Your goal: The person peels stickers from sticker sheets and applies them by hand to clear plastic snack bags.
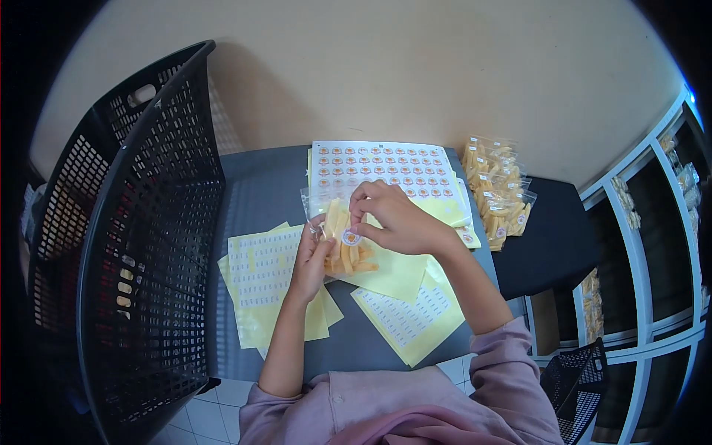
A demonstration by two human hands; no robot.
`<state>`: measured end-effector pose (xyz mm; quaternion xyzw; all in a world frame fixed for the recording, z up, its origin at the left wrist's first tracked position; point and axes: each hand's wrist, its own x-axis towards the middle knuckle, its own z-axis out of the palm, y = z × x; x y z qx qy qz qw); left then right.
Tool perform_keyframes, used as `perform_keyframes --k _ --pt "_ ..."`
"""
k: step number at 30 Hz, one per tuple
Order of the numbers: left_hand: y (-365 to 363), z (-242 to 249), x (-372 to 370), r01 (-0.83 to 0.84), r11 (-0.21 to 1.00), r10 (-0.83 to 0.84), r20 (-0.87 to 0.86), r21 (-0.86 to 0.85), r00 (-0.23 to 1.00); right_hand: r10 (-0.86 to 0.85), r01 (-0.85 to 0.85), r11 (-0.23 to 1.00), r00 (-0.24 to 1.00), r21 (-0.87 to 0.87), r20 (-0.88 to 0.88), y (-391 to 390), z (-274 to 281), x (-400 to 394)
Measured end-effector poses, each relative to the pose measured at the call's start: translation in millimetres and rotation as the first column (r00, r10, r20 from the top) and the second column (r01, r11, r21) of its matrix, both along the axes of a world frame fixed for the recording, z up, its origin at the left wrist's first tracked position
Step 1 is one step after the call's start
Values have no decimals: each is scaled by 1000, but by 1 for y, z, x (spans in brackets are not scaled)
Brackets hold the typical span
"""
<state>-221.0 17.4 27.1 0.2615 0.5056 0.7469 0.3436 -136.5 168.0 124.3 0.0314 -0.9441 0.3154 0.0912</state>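
Observation:
My left hand point(310, 259) is wrapped round the side of a clear plastic bag of yellow stick snacks point(343, 256), tilted up over the table. Bent over the bag's front is my right hand point(393, 215), its thumb and fingers closed at a small round sticker point(351, 236) with an orange print. The sticker overlaps the middle of the bag in this view. Behind the hands lies a white sheet of round stickers point(386, 165) in rows. Sheets of small text labels on yellow backing point(263, 267) rest by my left forearm, and another label sheet point(408, 315) lies nearer my right forearm.
A tall black plastic basket point(156, 222) stands at the table's left. Filled snack bags point(497, 185) are piled at the right, on a black surface point(552, 230). Farther right is a white-framed shelf point(641, 297) with packets. A small black crate point(575, 393) sits low down.

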Motion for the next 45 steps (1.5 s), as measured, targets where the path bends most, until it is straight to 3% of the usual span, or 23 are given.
perform_keyframes --k 2,9,17,31,33,39,41,42,43,44,45 --pt "-3 3 1 2 1000 -2 -6 -13 1000 6 -17 978 998 210 55 -4 2 -4" --pt "-6 6 0 -6 998 6 3 -56 1000 1 -27 968 995 251 101 -11 4 -11" --pt "-8 12 2 0 994 -4 -33 -105 999 43 -27 917 999 397 -32 -15 1 -15" --pt "-6 8 2 -1 999 2 16 -43 1000 48 13 912 989 410 -138 -18 -12 -13" --pt "-4 9 3 -37 996 27 -108 -86 994 36 34 911 986 410 -161 -20 -15 -10" --pt "-5 12 5 -76 995 58 -257 -60 965 -111 163 980 926 117 -361 -24 -41 -5" --pt "-5 14 8 -79 996 65 -243 -51 968 -373 340 927 815 -157 -443 -33 -45 -4" --pt "-4 15 9 -86 995 74 -229 -41 971 -380 345 925 813 -161 -442 -35 -48 -4" --pt "-4 14 10 -79 996 67 -230 -45 971 -471 312 832 834 -460 -286 -36 -53 -4" --pt "-4 13 10 -79 996 67 -239 -41 969 -504 286 643 856 -711 -112 -36 -59 -5" --pt "-4 12 10 -79 996 67 -248 -36 966 -510 290 639 853 -713 -111 -36 -64 -6"
